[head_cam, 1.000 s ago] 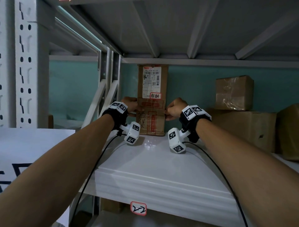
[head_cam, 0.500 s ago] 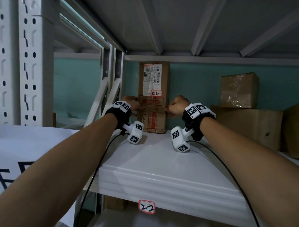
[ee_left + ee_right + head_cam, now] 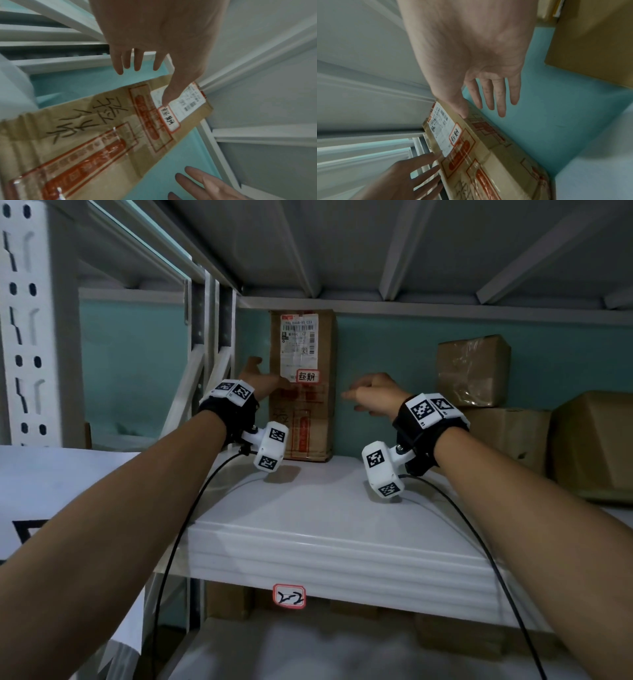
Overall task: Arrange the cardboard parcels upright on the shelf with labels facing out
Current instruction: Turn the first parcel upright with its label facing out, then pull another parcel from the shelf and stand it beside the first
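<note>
A tall cardboard parcel (image 3: 308, 412) stands upright at the back of the white shelf (image 3: 308, 508), its white shipping label (image 3: 298, 347) and red-framed sticker facing out. My left hand (image 3: 258, 378) is at its left edge, fingers straight and spread, thumb lying across the front face by the label. The left wrist view shows that hand (image 3: 150, 58) over the parcel (image 3: 102, 135). My right hand (image 3: 373, 393) hovers to the parcel's right, fingers straight and holding nothing. In the right wrist view this hand (image 3: 488, 83) is above the parcel (image 3: 479, 155).
To the right a small cardboard box (image 3: 472, 371) sits on a larger one (image 3: 507, 436), with another box (image 3: 596, 446) at the far right. A perforated white upright (image 3: 30, 320) stands at left. More boxes sit on the lower shelf (image 3: 455, 642).
Both hands have let go of the parcel's sides and opened. The right hand has drawn off to the right, the left hand has risen toward the label. The parcel stays upright.
</note>
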